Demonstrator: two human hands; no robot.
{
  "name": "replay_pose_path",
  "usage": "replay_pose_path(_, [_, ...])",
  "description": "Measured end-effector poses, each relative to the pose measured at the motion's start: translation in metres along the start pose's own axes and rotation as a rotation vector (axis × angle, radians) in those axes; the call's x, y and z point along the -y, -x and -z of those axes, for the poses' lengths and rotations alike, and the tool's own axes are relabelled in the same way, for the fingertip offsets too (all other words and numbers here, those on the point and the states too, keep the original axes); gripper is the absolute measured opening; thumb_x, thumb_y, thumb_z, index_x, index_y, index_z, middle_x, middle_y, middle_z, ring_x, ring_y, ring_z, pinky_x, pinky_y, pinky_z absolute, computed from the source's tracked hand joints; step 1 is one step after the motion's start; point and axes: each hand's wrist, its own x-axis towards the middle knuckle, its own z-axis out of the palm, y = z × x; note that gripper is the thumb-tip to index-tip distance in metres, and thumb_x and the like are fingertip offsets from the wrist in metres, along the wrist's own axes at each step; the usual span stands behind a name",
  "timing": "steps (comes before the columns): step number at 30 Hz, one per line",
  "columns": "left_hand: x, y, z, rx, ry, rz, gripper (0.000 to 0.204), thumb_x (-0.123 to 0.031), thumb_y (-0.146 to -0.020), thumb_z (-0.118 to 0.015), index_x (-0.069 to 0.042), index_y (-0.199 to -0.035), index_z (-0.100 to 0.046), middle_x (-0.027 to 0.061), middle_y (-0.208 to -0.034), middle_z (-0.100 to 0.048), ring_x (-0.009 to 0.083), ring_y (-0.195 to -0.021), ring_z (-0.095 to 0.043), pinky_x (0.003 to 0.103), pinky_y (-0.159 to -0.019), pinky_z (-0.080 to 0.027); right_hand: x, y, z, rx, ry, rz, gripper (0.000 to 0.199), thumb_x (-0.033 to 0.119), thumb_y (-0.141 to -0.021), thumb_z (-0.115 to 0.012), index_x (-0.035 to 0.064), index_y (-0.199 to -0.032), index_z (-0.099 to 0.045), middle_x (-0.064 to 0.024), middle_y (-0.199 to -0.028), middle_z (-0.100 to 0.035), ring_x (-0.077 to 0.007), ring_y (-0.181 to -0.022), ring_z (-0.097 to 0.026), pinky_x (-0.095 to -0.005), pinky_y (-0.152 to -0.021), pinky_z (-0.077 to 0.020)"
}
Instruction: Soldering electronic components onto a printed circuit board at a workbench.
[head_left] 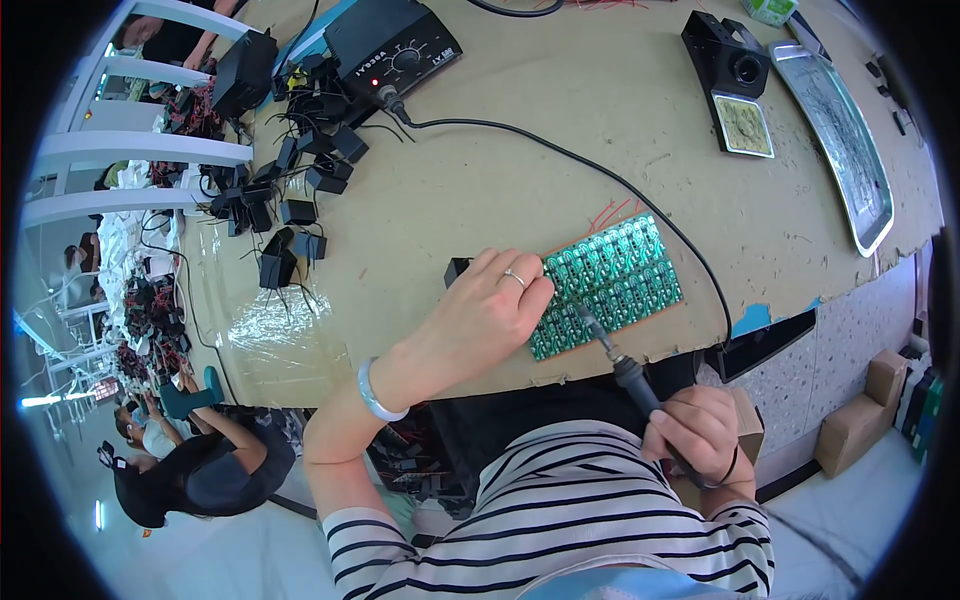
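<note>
A soldering iron (632, 376) is gripped in my right hand (703, 432), its tip slanting up and left onto a green circuit board panel (612, 280). The panel is a grid of several small boards, lying tilted near the table's front edge. My left hand (505, 290) rests over the panel's left end with its fingers curled together. What those fingers pinch is hidden beneath them. A small black block (456, 270) peeks out at the left of this hand; whether the hand holds it I cannot tell. Thin red wires (612, 212) stick out behind the panel's far edge.
Black blocks with wire leads (300, 212) lie piled on the left. Behind them stands a soldering station (400, 55), its cable (560, 140) arching around the panel. At right are an iron stand with sponge (742, 125) and a metal tray (835, 140). People sit at far left.
</note>
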Motion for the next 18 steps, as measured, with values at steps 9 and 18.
replay_pose_path(9, [-0.0018,0.0018,-0.0016,-0.015,-0.003,-0.010,0.023,0.000,-0.074,-0.074,0.000,-0.093,-0.062,0.0101,-0.092,-0.054,0.0276,-0.087,-0.060,0.039,-0.080,-0.049,0.0033,0.0056,0.0053,-0.120,0.014,-0.131,0.033,-0.004,-0.074,-0.073,0.0009,-0.105,-0.062,-0.0068,-0.077,-0.062,-0.0231,-0.058,-0.063,-0.0320,-0.050,-0.0524])
replay_pose_path(18, [-0.0022,0.0079,0.0047,-0.030,-0.055,0.019,0.022,-0.003,-0.075,-0.074,-0.003,-0.095,-0.065,0.0077,-0.097,-0.059,0.0262,-0.091,-0.060,0.039,-0.083,-0.049,0.0038,-0.0007,0.0007,-0.117,-0.031,-0.136,0.031,-0.003,-0.076,-0.075,0.0019,-0.104,-0.063,-0.0066,-0.079,-0.063,-0.0238,-0.060,-0.064,-0.0335,-0.053,-0.0524])
